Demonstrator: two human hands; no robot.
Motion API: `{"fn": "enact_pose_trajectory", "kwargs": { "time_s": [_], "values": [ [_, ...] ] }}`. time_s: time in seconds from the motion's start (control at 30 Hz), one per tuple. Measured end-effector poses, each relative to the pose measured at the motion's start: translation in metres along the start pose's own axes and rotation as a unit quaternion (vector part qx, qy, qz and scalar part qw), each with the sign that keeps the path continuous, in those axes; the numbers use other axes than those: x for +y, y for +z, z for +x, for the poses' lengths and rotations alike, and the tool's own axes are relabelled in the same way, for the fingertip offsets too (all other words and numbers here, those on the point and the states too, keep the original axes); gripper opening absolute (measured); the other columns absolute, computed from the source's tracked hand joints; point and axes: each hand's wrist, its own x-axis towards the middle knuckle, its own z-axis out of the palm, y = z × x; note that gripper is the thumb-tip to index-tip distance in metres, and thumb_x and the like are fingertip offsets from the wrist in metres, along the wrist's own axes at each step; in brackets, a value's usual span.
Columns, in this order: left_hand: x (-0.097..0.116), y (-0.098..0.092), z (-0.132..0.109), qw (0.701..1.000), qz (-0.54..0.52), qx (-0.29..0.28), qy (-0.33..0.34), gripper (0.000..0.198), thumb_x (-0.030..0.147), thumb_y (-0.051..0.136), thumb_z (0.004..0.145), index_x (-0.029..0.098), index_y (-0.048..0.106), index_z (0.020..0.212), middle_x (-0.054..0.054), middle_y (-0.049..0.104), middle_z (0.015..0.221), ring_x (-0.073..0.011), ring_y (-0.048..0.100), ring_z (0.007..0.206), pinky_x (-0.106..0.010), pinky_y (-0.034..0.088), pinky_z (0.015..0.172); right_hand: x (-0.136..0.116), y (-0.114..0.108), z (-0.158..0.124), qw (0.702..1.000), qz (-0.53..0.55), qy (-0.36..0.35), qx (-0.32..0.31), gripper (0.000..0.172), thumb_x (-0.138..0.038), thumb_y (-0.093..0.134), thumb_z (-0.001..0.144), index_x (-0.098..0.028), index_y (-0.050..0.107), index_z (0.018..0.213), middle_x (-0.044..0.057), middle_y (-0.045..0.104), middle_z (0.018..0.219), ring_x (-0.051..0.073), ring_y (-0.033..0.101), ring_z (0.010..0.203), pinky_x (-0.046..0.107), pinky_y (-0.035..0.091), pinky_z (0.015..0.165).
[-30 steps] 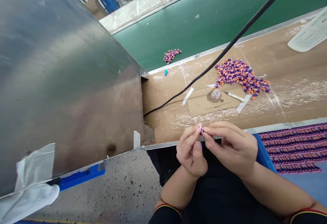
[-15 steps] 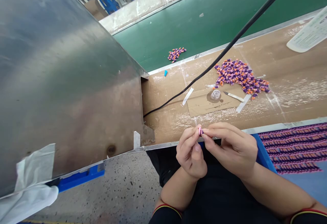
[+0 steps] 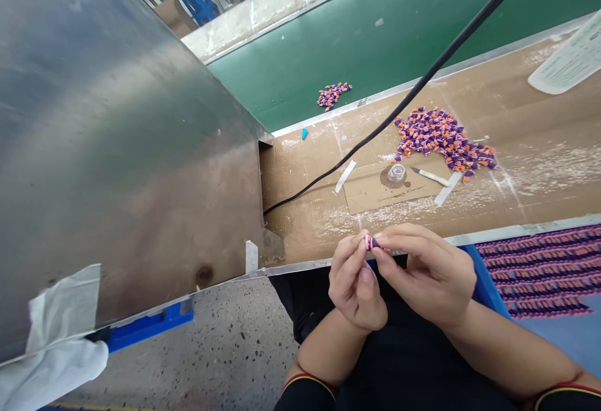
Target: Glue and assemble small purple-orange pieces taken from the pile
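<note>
Between the fingertips of both hands is a small pink-and-purple piece [image 3: 370, 243], too small to make out its kind. My left hand [image 3: 357, 283] pinches its pink end. From the other side, my right hand [image 3: 425, 270] grips the purple end between thumb and forefinger. Beyond the hands, a heap of similar purple, pink and orange pieces [image 3: 434, 136] lies on the cardboard-covered bench [image 3: 300, 229]. In front of that heap are a small clear cup [image 3: 397, 174] on a wet stain and a white-handled craft knife [image 3: 431, 177].
A metal housing [image 3: 141, 148] stands at the left, and a black cable [image 3: 399, 111] crosses the bench. A green conveyor belt [image 3: 291, 60] carries a small cluster of pieces [image 3: 333, 95]. Rows of pieces fill part of a blue tray [image 3: 488, 286] at the right.
The cluster on the green belt has travelled to the right. My left hand has shifted slightly right, and more of the held piece's purple part shows.
</note>
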Motion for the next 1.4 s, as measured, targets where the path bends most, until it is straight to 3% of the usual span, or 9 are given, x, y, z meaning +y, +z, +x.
{"fn": "enact_pose_trajectory", "kwargs": {
  "time_s": [0.33,1.4],
  "values": [
    [0.0020,0.0011,0.0003,1.000,-0.022,-0.022,-0.004,0.037,0.024,0.053,0.109,0.027,0.071,0.142,-0.005,0.075,0.134,-0.0203,0.073,0.118,-0.035,0.060,0.105,0.0013,-0.0028,0.0017,0.999,-0.005,-0.043,-0.011,0.026,-0.006,0.074,0.093,-0.027,0.075,0.109,0.002,0.081,0.094,0.016,0.078,0.077,0.027,0.071,0.069],
    [0.0001,-0.0042,0.0003,0.999,-0.020,-0.033,-0.003,0.039,0.032,0.056,0.105,0.030,0.072,0.141,-0.008,0.077,0.125,-0.0249,0.076,0.108,-0.042,0.063,0.096,0.0007,-0.0023,-0.0001,1.000,0.012,-0.020,-0.011,0.023,-0.006,0.075,0.091,-0.026,0.075,0.103,0.002,0.081,0.094,0.016,0.079,0.076,0.026,0.070,0.068]
  ]
}}
